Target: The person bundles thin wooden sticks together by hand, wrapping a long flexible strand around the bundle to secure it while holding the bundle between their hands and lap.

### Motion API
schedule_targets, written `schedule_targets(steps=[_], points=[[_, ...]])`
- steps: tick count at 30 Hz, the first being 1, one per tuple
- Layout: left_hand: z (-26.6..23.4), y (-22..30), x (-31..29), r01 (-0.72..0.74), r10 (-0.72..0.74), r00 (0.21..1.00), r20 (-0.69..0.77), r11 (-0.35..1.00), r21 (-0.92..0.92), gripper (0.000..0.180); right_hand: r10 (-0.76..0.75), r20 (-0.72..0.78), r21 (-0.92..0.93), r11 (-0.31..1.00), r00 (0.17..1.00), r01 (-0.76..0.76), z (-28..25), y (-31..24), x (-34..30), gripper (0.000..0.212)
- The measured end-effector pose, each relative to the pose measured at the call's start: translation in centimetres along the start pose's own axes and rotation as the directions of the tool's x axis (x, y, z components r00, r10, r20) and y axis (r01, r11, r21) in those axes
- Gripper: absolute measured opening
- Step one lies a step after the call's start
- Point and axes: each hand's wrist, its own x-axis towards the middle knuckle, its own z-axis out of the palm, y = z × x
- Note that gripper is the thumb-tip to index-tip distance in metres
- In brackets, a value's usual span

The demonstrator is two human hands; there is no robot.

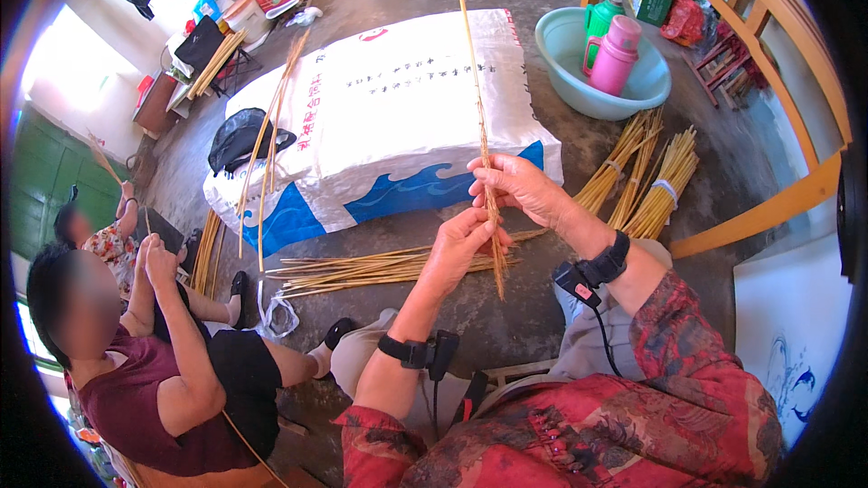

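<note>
Straw stalk (475, 72), long and thin, runs between the fingers of both hands I am watching, touching each of them. The right hand (518, 186) pinches it between thumb and fingers on the far side of the grip. Just nearer and a little to the left, the left hand (463, 242) is closed around its feathery part. From there I see the frayed tip poke out toward the near side, while the bare stem reaches away to the far edge of my view, passing over a white sack (407, 140) with a blue wave print.

Just beyond the left hand, loose stalks (362, 273) lie across the floor. To the right of the right hand I make out tied bundles (671, 183) of similar stalks, and farther off a pale blue basin (553, 68) holding a pink flask (617, 59) and a green flask (600, 23). Over on the left part of the sack, I find a black bag-like item (242, 143) with a few long stalks (278, 117) across it.

Well to the left, a co-worker (149, 407) in a maroon top sits with both hands raised together; another person (101, 242) in a floral top sits farther back.
</note>
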Motion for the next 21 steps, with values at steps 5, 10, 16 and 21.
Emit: schedule_targets(steps=[5, 10, 16, 21], points=[[0.3, -0.1, 0.1, 0.009, -0.002, 0.997, 0.079, 0.996, -0.09, 0.021, 0.007, 0.061, 0.091, 0.996, 0.998, -0.013, -0.7, 0.6, 0.1, 0.028], [0.4, -0.1, 0.0, 0.032, -0.028, 0.997, 0.068, 0.998, -0.052, 0.021, -0.002, 0.008, -0.024, 1.0, 1.0, 0.003, -0.3, 0.3, -0.2, 0.025], [-0.7, -0.1, 0.3, 0.021, -0.018, 0.999, -0.034, 0.994, 0.109, 0.02, -0.046, -0.037, -0.09, 0.995, 0.998, 0.043, -0.3, 0.7, 0.1, 0.02], [-1.6, 0.4, 0.9, -0.109, 0.104, 0.967, -0.231, 0.994, -0.008, 0.022, -0.032, -0.052, -0.07, 0.997, 0.998, 0.028, 0.2, 0.8, -0.2, 0.022]])
